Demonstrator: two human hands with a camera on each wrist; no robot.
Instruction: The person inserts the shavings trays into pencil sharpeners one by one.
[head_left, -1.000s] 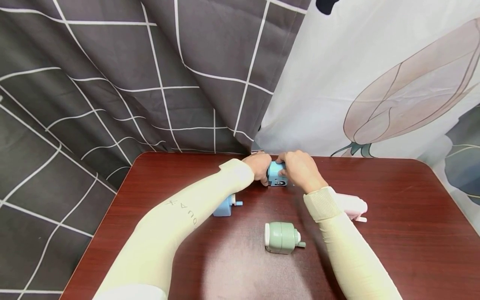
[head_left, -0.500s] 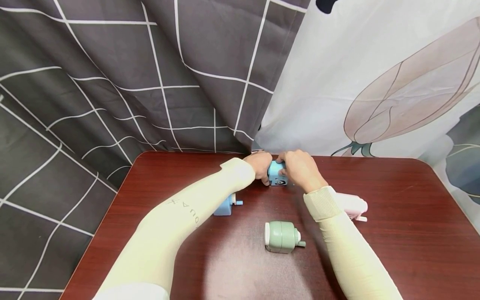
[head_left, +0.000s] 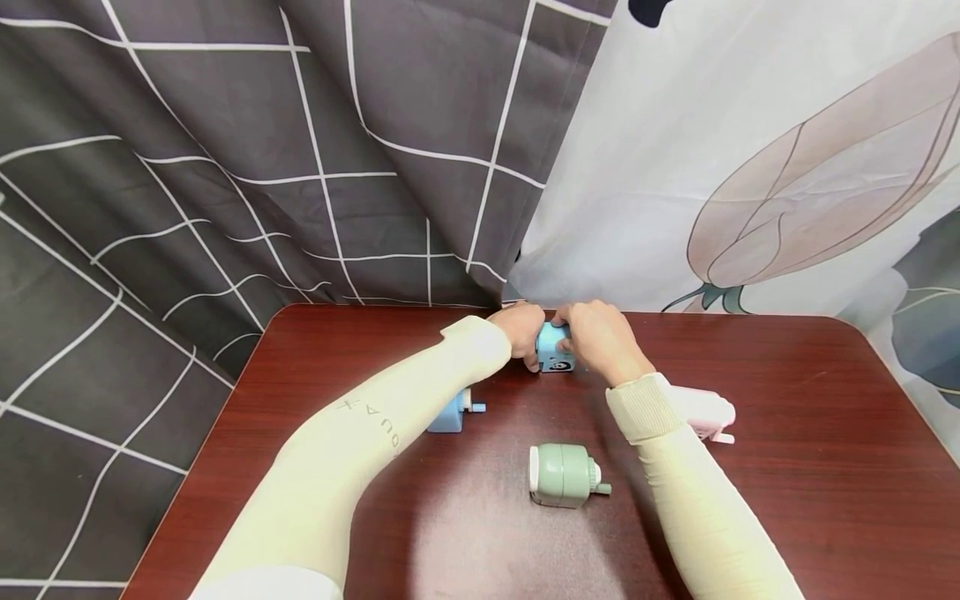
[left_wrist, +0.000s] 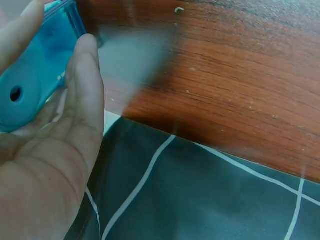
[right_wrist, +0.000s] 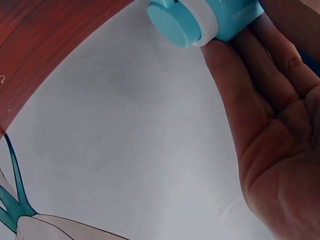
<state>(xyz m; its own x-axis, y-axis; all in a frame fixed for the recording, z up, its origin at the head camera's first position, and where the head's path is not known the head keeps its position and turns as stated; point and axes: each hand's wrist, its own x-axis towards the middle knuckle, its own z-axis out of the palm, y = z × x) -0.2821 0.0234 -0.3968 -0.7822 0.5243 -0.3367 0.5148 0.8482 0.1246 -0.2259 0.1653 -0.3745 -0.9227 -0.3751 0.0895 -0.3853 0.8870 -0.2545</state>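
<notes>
At the far edge of the table, both hands hold a light blue crank pencil sharpener [head_left: 553, 354] with a panda picture on its front. My left hand [head_left: 519, 329] grips its left end. In the left wrist view that end of the sharpener [left_wrist: 37, 82] shows a round hole, between thumb and fingers. From the right, my right hand [head_left: 600, 340] holds the body with thumb and fingers. A white ring and a round blue knob show on the sharpener [right_wrist: 232, 17] in the right wrist view, beside the fingertips.
A green sharpener [head_left: 562, 477] lies nearer on the dark red table [head_left: 810, 467]. A blue sharpener [head_left: 447, 415] is partly hidden under the left forearm, and a pink one [head_left: 705, 411] is partly behind the right sleeve. Curtains [head_left: 420, 133] hang along the far edge.
</notes>
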